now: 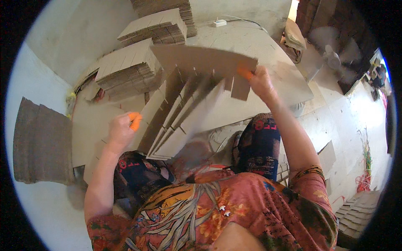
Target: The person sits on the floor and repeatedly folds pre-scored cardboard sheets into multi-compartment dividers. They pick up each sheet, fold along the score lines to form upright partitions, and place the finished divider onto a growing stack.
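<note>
Orange coverings show on the fingers of both hands. My right hand [261, 82] grips the right end of a long slotted cardboard strip [204, 59], which stretches left across the tops of several other strips. My left hand [123, 128] is curled at the left edge of a slotted cardboard panel [152, 116]; its fingertips are partly hidden, and whether it pinches the panel is unclear. Between the hands, several slotted cardboard strips [176, 125] stand on edge, fanned and leaning, with their near ends close together above my lap.
Stacks of slotted cardboard [125, 67] stand at the back left of the low board [282, 78]. A white power socket [220, 23] lies at the back. A fan [332, 58] stands at the right. Dark cardboard sheets [42, 141] are at far left, more cardboard pieces [358, 213] at lower right.
</note>
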A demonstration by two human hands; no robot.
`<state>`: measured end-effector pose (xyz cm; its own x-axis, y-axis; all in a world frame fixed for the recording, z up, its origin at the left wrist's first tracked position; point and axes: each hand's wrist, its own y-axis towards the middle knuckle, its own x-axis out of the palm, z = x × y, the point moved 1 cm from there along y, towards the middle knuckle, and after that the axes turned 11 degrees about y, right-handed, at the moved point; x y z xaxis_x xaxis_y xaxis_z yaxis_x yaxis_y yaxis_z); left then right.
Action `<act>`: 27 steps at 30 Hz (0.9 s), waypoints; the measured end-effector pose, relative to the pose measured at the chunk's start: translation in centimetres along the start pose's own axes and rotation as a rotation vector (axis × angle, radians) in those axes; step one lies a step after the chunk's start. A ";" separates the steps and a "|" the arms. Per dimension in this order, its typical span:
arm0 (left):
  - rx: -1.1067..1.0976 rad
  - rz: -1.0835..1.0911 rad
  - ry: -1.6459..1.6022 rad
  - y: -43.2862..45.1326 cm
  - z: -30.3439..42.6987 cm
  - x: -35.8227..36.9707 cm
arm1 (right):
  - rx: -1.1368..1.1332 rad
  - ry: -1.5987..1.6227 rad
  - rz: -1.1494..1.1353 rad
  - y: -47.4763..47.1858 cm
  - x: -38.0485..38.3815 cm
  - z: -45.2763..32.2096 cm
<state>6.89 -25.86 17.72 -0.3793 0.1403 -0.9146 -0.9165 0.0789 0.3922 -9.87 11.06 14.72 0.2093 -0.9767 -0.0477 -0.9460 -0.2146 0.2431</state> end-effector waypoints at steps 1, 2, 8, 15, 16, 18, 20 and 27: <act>-0.048 -0.040 0.016 -0.1 -0.4 -0.1 | -0.055 0.003 -0.016 -0.7 0.4 0.6; -0.096 -0.080 0.032 -0.1 -0.8 -0.3 | -0.110 0.006 -0.031 -1.0 0.7 1.3; 0.065 0.099 0.011 1.5 1.1 -1.0 | -0.138 0.096 0.004 -1.7 1.7 1.8; 0.406 -0.134 -0.194 6.9 12.2 1.6 | -0.229 0.103 0.013 -0.9 3.9 0.2; 0.393 -0.200 -0.162 7.4 13.0 2.2 | -0.188 0.118 0.022 -0.9 4.2 0.0; 0.326 -0.220 -0.078 8.4 14.0 3.2 | -0.155 0.206 0.038 -0.7 4.2 0.4; 0.274 -0.221 -0.024 9.0 14.7 3.4 | -0.177 0.251 0.033 -0.7 4.0 0.8; 0.160 -0.300 0.086 9.7 14.8 5.3 | -0.272 0.323 -0.023 0.4 4.0 1.7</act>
<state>-2.16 -9.76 18.18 -0.1115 0.0039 -0.9938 -0.9599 0.2586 0.1087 -9.80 7.08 12.95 0.3376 -0.9103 0.2395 -0.8492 -0.1848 0.4947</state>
